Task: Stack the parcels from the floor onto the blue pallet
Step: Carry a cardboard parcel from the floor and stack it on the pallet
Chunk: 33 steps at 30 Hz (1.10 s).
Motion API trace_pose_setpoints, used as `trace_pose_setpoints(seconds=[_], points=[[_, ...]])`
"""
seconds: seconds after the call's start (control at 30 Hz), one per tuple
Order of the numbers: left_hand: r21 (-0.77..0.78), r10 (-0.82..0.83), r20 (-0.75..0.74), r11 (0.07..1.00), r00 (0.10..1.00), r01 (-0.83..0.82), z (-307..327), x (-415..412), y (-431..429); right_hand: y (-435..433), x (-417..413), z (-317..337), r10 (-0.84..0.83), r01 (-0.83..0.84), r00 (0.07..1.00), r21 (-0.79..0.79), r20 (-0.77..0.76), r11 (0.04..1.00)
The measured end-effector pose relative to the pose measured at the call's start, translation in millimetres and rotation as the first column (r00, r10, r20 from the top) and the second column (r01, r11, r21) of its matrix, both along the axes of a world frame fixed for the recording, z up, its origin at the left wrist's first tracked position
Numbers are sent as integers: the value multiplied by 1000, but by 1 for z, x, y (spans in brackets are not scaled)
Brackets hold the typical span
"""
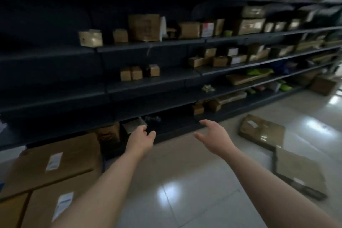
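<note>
your two bare forearms (111, 181) in shot, bare left hand (141, 138), bare right hand (214, 137), uncovered right down to your fingertips, edges a bit blurry tbh

I see two flat brown parcels on the floor (185, 181) at right: the taped far parcel (261, 131), with the near parcel (299, 170) just beside it. Labelled stacked parcels (55, 161) sit near left.

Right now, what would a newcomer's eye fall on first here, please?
Two bare arms reach forward, left hand and right hand open and empty. Behind, a long dark shelving unit holds scattered boxes; a taped parcel lies on the glossy floor at right, labelled cartons lower left.
</note>
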<state>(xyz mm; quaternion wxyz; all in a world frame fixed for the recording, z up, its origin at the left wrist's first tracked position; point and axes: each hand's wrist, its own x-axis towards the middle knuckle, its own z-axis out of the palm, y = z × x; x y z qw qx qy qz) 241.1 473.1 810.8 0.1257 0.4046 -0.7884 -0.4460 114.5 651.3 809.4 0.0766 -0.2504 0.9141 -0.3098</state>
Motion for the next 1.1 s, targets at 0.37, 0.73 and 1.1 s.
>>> trace_pose_setpoints(seconds=[0.37, 0.73, 1.1], points=[[96, -349, -72, 930, 934, 355, 1, -221, 193, 227, -152, -11, -322, 319, 947, 80, 22, 944], [182, -562, -31, 810, 827, 557, -31, -398, 326, 365, -281, -48, -554, 542, 825, 124, 111, 831], [239, -654, 10, 737, 757, 633, -64, -609, 343, 378, -460, -77, -684, 674, 704, 126, 191, 728]])
